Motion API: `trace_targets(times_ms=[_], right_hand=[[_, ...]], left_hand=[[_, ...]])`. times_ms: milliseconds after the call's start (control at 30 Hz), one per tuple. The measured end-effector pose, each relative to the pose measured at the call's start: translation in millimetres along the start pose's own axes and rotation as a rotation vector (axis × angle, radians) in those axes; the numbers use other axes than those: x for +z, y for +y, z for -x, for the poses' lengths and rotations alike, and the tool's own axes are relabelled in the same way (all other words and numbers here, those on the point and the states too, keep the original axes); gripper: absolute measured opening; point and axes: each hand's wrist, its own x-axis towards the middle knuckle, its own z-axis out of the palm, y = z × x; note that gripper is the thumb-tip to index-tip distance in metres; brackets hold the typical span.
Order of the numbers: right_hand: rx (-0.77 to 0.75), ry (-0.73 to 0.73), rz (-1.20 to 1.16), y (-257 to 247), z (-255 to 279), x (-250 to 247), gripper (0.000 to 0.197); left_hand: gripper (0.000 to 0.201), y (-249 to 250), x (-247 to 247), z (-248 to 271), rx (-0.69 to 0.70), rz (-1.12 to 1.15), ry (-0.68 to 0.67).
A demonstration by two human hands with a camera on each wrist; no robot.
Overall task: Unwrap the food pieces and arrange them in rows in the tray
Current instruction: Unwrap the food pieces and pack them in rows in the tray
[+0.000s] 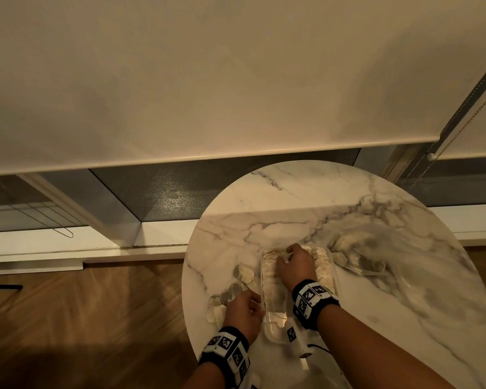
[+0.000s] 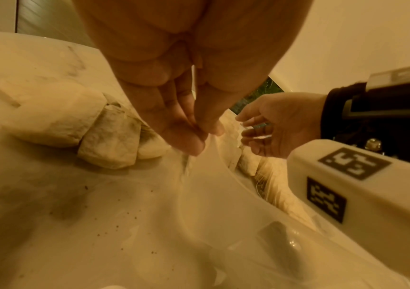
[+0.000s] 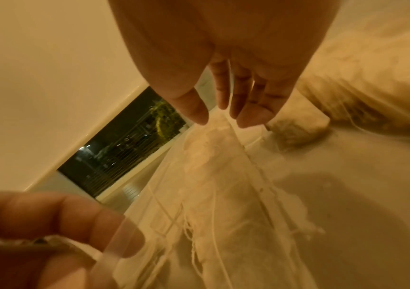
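A clear plastic tray [image 1: 275, 331] lies lengthwise in the middle of the round marble table [image 1: 292, 192]. Rows of pale food pieces [image 1: 322, 269] fill its far and right side. My left hand [image 1: 252, 304] grips the tray's left rim; in the left wrist view its thumb and fingers [image 2: 196, 144] pinch the clear edge. My right hand [image 1: 288, 255] reaches over the tray with straight fingers [image 3: 253, 115] just above the food pieces [image 3: 218, 172] and holds nothing. More loose pieces [image 1: 246, 274] lie left of the tray.
At the right, crumpled clear plastic wrap [image 1: 410, 265] covers a pile of more pieces [image 1: 348, 242]. A white cable runs along the table's near edge [image 1: 317, 348]. Beyond the table are a wooden floor, a window sill and a lowered blind.
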Motion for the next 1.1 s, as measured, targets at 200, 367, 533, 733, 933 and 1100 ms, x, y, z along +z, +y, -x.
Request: trace_targets(times_ms=[200,367,533,733,933,1100], right_hand=[[-0.263,-0.242,0.146,-15.2,2.8,-2.3,0.035],[-0.26,-0.317,0.136,-18.1,3.3,-5.1,0.041],[-0.205,-0.203,0.098,-5.1,18.3,-17.1,0.019],[0.021,-0.52,0.517,16.7,34.6,-18.0,0.059],[0.07,-0.576,0.539,17.7,39.8,-6.4,0.07],[0.059,-0.542,0.536,7.7,42.5,-7.6,0.054]], left_hand=[[0.02,1.1,-0.5,0.7,-0.007,-0.003,-0.02],[0.026,3.2,-2.3,1.4,0.008,-0.022,-0.034],[0.022,1.0,-2.0,1.4,0.007,0.01,-0.021],[0.02,-4.6,-0.6,-2.2,0.009,0.011,-0.016],[0.02,-4.7,1.0,-4.5,0.0,0.005,-0.022],[0.02,-4.6,1.2,-5.6,0.014,-0.03,-0.021]])
